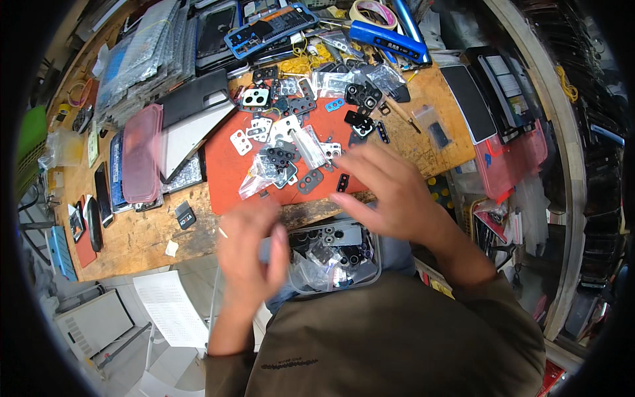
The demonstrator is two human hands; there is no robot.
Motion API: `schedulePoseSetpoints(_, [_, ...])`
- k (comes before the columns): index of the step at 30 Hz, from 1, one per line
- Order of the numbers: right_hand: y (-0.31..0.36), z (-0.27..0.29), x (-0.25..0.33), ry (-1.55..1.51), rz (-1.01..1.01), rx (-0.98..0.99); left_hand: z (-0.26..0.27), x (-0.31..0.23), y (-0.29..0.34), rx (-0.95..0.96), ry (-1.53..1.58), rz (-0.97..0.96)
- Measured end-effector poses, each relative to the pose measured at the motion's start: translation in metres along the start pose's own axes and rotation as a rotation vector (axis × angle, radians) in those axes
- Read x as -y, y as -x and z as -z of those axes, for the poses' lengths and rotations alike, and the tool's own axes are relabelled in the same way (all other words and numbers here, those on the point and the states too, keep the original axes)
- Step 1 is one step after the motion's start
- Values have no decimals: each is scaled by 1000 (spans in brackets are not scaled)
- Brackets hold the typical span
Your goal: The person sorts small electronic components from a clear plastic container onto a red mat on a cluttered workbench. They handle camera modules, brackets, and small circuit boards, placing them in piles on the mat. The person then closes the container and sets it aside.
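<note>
My right hand (397,192) reaches over the front of a red mat (228,178), thumb and fingers apart, nothing seen between them. Just beyond its thumb lies a small black phone camera lens cover (342,182). My left hand (250,248) is smeared by motion near the table's front edge; whether its fingers hold anything cannot be made out. Between my hands, a clear plastic box (334,284) at my lap holds lens covers and small bags. On the mat, several lens covers lie heaped with a clear bag (256,180) and a grey cover (309,180).
A blue cylindrical tool (387,41) and a tape roll (374,13) lie at the back. Left of the mat are a pink translucent lid (142,152) and bubble-wrapped stacks (142,66). A screwdriver (401,114) and small bag (436,129) lie right.
</note>
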State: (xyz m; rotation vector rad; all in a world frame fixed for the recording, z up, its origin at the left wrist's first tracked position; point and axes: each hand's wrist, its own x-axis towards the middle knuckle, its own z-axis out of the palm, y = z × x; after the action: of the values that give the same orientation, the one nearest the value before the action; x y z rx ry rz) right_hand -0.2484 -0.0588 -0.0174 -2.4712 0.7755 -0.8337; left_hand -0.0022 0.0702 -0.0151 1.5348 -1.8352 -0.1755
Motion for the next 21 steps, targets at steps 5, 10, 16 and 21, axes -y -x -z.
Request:
schedulePoseSetpoints(5, [-54,-22,3,162,-86,179,6,28,-55,201,-217,102])
schedulePoseSetpoints(10, [-80,-17,-1,-13,-190,354,14,35,-68,364,155,378])
schedulePoseSetpoints(16, [-108,-20,-2,67,-226,548,6,53,-93,348,-118,176])
schedulePoseSetpoints(21, [-111,-44,3,-41,-209,549,-1,50,-94,410,8,257])
